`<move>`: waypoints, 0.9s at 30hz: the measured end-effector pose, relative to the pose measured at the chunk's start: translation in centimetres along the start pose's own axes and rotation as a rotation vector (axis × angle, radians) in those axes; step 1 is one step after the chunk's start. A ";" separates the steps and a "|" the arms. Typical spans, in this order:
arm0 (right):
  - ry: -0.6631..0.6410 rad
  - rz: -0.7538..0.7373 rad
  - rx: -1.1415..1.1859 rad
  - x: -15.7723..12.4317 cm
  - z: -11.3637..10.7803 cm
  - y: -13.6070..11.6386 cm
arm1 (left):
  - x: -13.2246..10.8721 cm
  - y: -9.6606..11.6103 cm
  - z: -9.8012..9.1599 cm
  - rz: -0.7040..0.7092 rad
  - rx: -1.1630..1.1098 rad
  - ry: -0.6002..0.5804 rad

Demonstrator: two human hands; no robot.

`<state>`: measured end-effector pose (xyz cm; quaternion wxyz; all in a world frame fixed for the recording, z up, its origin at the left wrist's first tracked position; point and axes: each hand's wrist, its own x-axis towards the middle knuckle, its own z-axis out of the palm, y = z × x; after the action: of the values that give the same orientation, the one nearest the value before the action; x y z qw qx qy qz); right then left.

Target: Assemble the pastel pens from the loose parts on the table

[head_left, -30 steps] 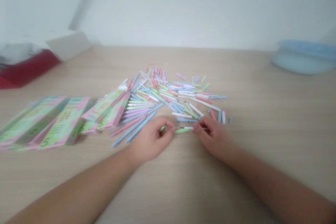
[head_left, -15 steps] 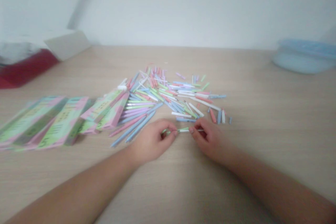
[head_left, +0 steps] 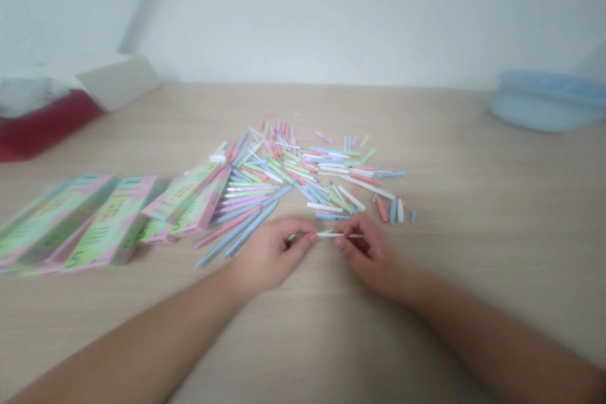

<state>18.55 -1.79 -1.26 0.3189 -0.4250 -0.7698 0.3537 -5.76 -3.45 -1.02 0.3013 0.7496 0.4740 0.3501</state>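
My left hand (head_left: 279,255) pinches one end of a thin white-and-green pen piece (head_left: 329,235) between thumb and forefinger. At its other end my right hand (head_left: 374,255) is closed on it too, and a thin pale tip sticks out past those fingers. The piece lies level, just above the wooden table, and my fingertips hide both grips. Beyond the hands spreads a loose pile of pen parts (head_left: 322,192) in blue, green, pink, purple and white. Several longer blue and pink pens (head_left: 246,233) lie by my left hand.
Several pink-and-green printed boxes (head_left: 111,221) lie at the left. A red box (head_left: 52,123) with a pale flap (head_left: 120,82) stands at the far left. At the far right is a light blue rounded object (head_left: 544,104), blurred. A white wall (head_left: 331,19) rises behind the table.
My right hand's fingertips have shifted slightly left, closer to my left hand. More white and less green shows between the hands. The view has moved very slightly.
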 end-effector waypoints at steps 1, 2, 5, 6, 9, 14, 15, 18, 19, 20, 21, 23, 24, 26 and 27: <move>0.000 -0.003 0.003 0.0 -0.1 0.0 | 0.0 0.0 0.0 0.006 0.000 0.005; 0.003 -0.005 -0.009 0.1 -0.2 0.0 | 0.1 0.1 -0.1 0.012 0.001 0.010; 0.041 0.018 -0.072 0.3 -0.4 0.0 | 0.1 0.2 -0.1 0.018 0.019 0.023; 0.058 0.031 -0.075 0.4 -0.5 0.0 | 0.1 0.3 -0.1 0.015 0.027 0.026; 0.084 0.072 -0.042 0.6 -0.5 -0.2 | 0.2 0.3 -0.2 0.005 0.046 0.042; 0.096 0.105 0.009 0.6 -0.3 -0.1 | 0.2 0.2 -0.1 -0.004 0.057 0.039; 0.095 0.092 0.002 0.5 -0.3 0.0 | 0.2 0.2 -0.1 -0.005 0.060 0.037; 0.075 -0.029 -0.084 0.2 -0.3 0.1 | 0.1 0.3 -0.1 0.003 0.067 0.031; 0.058 -0.085 -0.129 0.2 -0.4 0.1 | 0.0 0.3 -0.1 0.009 0.066 0.024; 0.039 -0.137 -0.180 0.1 -0.5 -0.1 | 0.0 0.3 -0.1 0.015 0.065 0.014; 0.018 -0.182 -0.233 0.0 -0.6 -0.4 | 0.0 0.3 -0.1 0.023 0.063 0.002; -0.021 -0.254 -0.351 0.0 -0.8 -1.0 | -0.1 0.4 -0.1 0.037 0.065 -0.019; -0.035 -0.280 -0.406 0.0 -0.8 -1.3 | -0.1 0.4 -0.1 0.043 0.069 -0.026; -0.058 -0.295 -0.478 0.0 -0.8 -1.7 | -0.2 0.4 -0.1 0.058 0.077 -0.037; -0.075 -0.293 -0.488 0.1 -0.8 -1.7 | -0.2 0.4 0.0 0.066 0.078 -0.045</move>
<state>18.38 -2.20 0.58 0.2264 -0.3600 -0.8966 0.1238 -5.66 -3.79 -0.76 0.2708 0.7837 0.4552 0.3245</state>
